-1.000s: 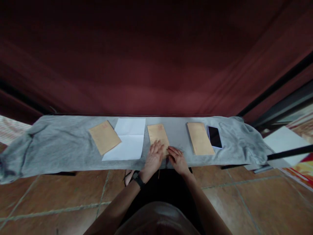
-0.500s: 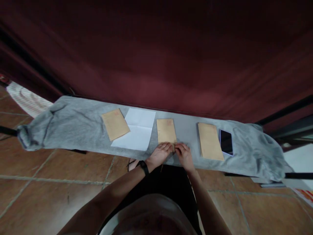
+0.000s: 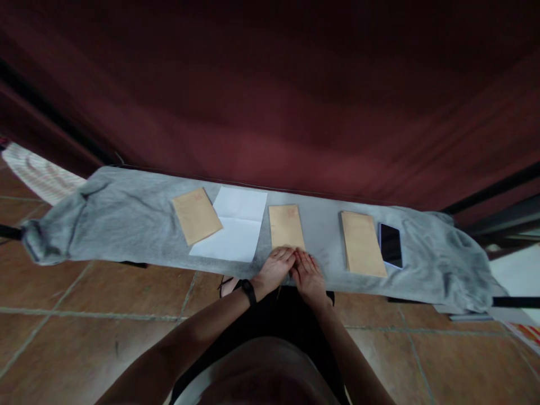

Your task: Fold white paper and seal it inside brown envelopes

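Both hands flat on the near end of the middle envelope

The left hand (image 3: 276,269) and right hand (image 3: 309,275) lie side by side, fingers extended, pressing the middle envelope (image 3: 287,226) onto the grey cloth (image 3: 126,225). Beyond lie white paper (image 3: 232,232) (partly under another envelope (image 3: 196,215)), a third envelope (image 3: 361,243), a phone (image 3: 390,245), then the red curtain (image 3: 270,112).

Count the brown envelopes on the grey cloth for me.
3: left envelope overlapping the white sheet, middle envelope under both hands, right envelope beside the phone. None seem hidden.
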Tool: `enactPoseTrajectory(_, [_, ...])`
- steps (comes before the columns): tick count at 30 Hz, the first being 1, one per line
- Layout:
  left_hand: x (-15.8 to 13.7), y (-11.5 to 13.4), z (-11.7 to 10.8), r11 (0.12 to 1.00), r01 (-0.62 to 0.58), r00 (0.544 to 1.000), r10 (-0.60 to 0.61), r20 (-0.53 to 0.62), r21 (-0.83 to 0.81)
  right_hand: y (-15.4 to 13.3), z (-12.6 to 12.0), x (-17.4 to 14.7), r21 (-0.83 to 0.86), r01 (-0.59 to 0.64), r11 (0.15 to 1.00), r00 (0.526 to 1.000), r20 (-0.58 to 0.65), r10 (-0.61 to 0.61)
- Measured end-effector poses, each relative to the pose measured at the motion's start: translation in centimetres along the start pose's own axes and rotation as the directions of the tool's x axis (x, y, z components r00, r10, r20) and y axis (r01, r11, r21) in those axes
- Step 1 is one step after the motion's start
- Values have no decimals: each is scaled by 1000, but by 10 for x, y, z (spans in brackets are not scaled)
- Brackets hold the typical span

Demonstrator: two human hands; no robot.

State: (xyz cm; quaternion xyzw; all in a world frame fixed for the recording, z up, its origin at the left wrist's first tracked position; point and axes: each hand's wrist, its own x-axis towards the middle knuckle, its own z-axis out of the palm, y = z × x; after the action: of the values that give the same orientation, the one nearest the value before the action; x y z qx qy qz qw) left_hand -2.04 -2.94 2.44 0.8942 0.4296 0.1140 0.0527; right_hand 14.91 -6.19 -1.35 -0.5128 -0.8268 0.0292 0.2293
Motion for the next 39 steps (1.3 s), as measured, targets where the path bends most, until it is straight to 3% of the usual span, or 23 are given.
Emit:
enactPoseTrajectory(6, [24, -22, 12, 992, 114, 991, -117, -57, -55, -7, -2, 2, -54, -18, 998, 1000, -12, 18])
enactPoseTrajectory(16, [110, -83, 20, 967, 255, 966, -254, -41, 4, -14, -5, 7, -19, -65, 998, 998, -15, 65])
enactPoseTrajectory(19, [123, -94, 20, 972, 237, 971, -237, -27, 3, -15, -4, 7, -26, -68, 997, 997, -21, 68])
enactPoseTrajectory(25, [110, -91, 25, 996, 89, 996, -88, -32, 16, -15, -4, 8, -22, -63, 998, 998, -25, 62])
enactPoseTrajectory(30, [88, -79, 26, 1000, 15, 999, -15, 45, -1, -14, -1, 7, -11, -69, 998, 997, -29, 69])
enactPoseTrajectory(39, [57, -57, 27, 998, -33, 989, 41, 142, -57, -14, 2, 6, -19, -72, 997, 996, -56, 71])
